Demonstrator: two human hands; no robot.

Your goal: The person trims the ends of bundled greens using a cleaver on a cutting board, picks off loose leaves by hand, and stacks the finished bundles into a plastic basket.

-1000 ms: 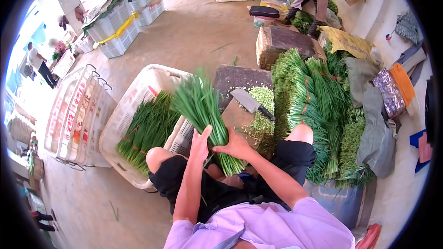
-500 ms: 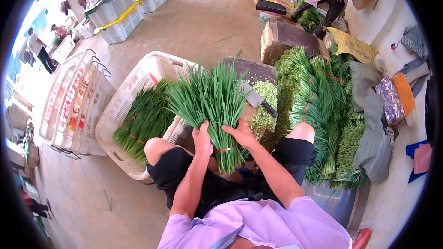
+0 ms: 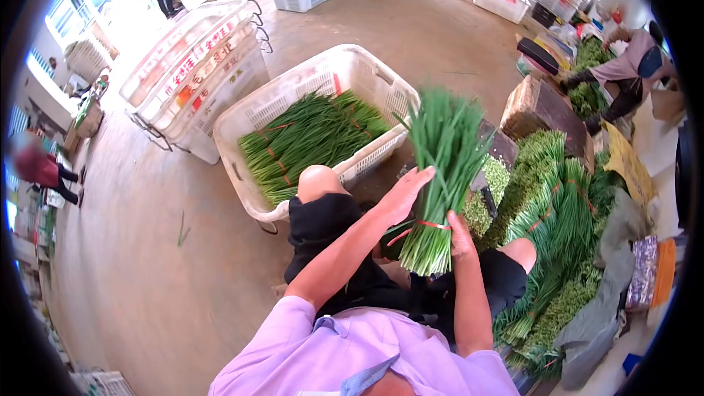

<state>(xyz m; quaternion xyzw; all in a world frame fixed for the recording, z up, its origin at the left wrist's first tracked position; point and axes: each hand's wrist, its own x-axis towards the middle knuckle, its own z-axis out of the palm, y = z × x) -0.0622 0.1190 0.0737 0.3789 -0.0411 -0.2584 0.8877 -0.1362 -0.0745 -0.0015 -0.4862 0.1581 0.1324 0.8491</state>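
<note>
A bundle of long green stalks (image 3: 446, 169) stands nearly upright above my lap, with a red band round its pale lower part. My left hand (image 3: 405, 194) presses against its left side, fingers extended together along the stalks. On the right side my right hand (image 3: 460, 236) holds the bundle near the band, its fingers partly hidden behind it. Left of the bundle, a white crate (image 3: 233, 165) contains more banded green bundles (image 3: 315, 139). Behind the held bundle, chopped pale pieces (image 3: 493, 180) lie on a board, where a dark knife handle (image 3: 489, 202) shows.
Banded green bundles (image 3: 565, 227) are piled at the right beside a grey cloth (image 3: 609, 301). Stacked white crates (image 3: 198, 73) stand at the left. A wooden block (image 3: 543, 114) is behind the board. One person (image 3: 634, 66) bends at the upper right; another (image 3: 40, 165) is at far left.
The view has turned left, so the crate shows nearer the middle. The bundle has turned more upright and is gathered narrower between my hands; its leaves were spread wide before.
</note>
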